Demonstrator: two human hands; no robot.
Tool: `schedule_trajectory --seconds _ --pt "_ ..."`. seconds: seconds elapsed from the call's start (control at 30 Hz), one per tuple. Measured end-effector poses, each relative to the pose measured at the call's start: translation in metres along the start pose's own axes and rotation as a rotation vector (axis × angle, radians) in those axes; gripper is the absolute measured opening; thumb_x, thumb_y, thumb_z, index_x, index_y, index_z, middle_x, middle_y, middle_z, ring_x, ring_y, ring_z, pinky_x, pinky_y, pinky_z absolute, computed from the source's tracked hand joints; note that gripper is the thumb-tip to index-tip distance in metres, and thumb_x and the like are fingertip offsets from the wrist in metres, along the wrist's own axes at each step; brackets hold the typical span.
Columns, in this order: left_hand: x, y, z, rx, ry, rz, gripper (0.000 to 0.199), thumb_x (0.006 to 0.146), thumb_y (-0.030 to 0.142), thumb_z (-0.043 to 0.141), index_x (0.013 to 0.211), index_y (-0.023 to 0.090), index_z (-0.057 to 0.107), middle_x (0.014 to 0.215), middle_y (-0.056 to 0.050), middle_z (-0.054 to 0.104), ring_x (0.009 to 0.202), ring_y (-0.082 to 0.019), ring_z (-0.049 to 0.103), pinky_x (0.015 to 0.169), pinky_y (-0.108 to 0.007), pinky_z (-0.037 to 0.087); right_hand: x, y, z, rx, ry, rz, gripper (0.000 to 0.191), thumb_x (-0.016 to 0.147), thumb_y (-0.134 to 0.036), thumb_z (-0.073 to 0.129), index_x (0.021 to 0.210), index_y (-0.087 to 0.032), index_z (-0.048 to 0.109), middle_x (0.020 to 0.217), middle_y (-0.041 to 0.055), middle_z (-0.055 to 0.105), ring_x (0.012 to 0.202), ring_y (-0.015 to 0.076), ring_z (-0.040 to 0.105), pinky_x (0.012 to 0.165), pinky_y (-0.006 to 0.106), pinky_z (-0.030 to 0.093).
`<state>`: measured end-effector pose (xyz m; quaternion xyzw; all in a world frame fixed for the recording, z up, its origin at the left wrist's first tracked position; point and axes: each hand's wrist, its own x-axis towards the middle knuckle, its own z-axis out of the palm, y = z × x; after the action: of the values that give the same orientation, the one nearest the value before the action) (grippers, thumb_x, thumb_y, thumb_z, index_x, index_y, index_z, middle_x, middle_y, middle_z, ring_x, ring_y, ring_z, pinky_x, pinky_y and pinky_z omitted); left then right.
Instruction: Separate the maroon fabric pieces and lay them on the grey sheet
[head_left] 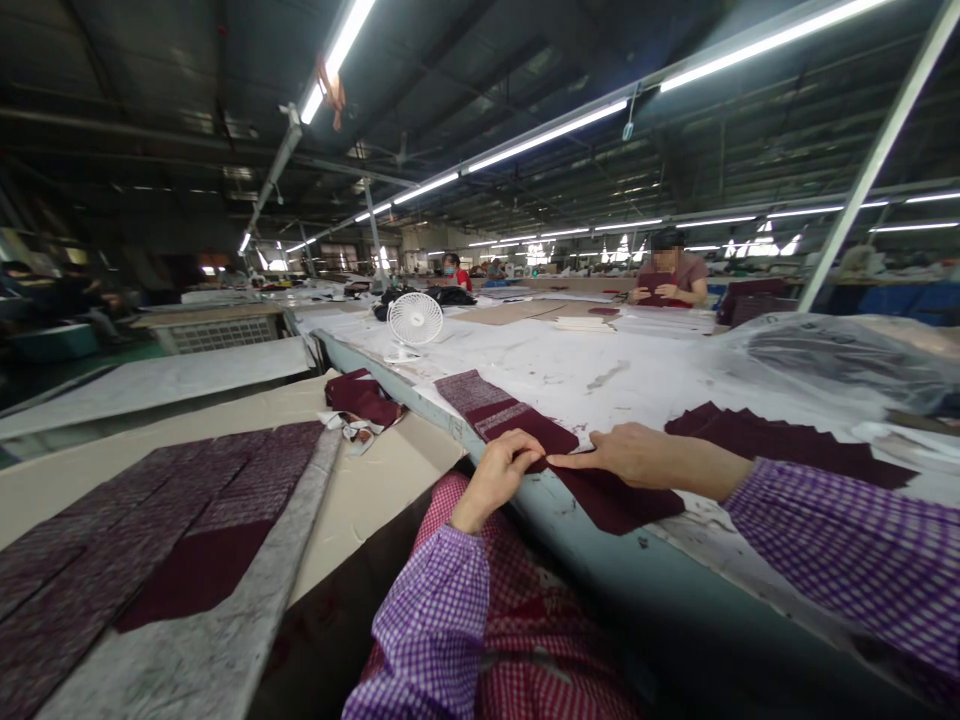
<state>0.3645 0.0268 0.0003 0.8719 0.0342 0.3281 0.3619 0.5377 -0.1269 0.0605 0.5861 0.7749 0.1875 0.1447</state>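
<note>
A maroon fabric piece [615, 500] lies over the front edge of the white-topped table [555, 360]. My left hand [504, 472] pinches its edge between thumb and fingers. From the right, my right hand [637, 455] reaches across the fabric, its index finger stretched out and pressing close to the left fingertips; its other fingers are curled and partly hidden. Behind my hands lies a maroon and speckled grey piece [487, 400], touching or overlapping the first; which of the two I cannot tell. A stack of maroon pieces with zigzag edges [780, 445] sits to the right.
Speckled maroon panels [172, 500] lie on a board at the left, near a crumpled maroon cloth [361, 398]. A white fan [415, 320] stands on the table. Clear plastic [840, 355] lies at the right. Across the table, a person [679, 280] holds maroon fabric.
</note>
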Motion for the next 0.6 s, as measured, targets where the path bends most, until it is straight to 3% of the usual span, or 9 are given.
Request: schedule_trajectory --seconds 0.13,0.27,0.43,0.6 --pt "-0.002 -0.003 0.001 -0.063 0.036 -0.027 0.020 0.082 0.029 0.060 0.098 0.017 0.062 0.094 -0.005 0.062 0.089 -0.016 0.057 0.081 -0.027 0.046 -0.005 0.008 0.012 0.086 0.025 0.123 0.059 0.084 -0.012 0.046 0.138 -0.034 0.040 0.095 0.0066 0.063 0.062 0.0134 0.057 0.057 0.024 0.035" --pt "0.000 0.000 0.003 0.033 0.004 0.005 0.032 0.069 0.032 0.075 0.095 0.017 0.062 0.093 -0.004 0.061 0.090 -0.018 0.054 0.082 -0.029 0.044 -0.004 0.019 0.009 0.405 -0.042 0.264 0.041 0.083 -0.027 0.053 0.124 -0.023 0.054 0.098 0.0072 0.063 0.085 0.0201 0.059 0.072 0.029 0.042" --pt "0.002 0.001 0.001 0.048 -0.027 -0.011 0.021 0.072 0.026 0.070 0.091 0.019 0.064 0.094 -0.003 0.062 0.091 -0.018 0.055 0.084 -0.031 0.044 -0.003 0.028 0.001 0.677 -0.078 0.324 0.020 0.077 -0.027 0.057 0.093 -0.015 0.063 0.097 0.0078 0.063 0.087 0.0198 0.057 0.077 0.030 0.043" --pt "0.003 0.007 0.001 0.058 0.015 -0.041 0.012 0.081 0.025 0.058 0.088 0.019 0.065 0.090 -0.003 0.064 0.088 -0.017 0.058 0.081 -0.030 0.045 -0.049 0.079 -0.009 0.899 -0.026 0.431 0.024 0.081 -0.032 0.052 0.096 -0.015 0.060 0.092 0.0059 0.066 0.079 0.0178 0.060 0.068 0.027 0.045"
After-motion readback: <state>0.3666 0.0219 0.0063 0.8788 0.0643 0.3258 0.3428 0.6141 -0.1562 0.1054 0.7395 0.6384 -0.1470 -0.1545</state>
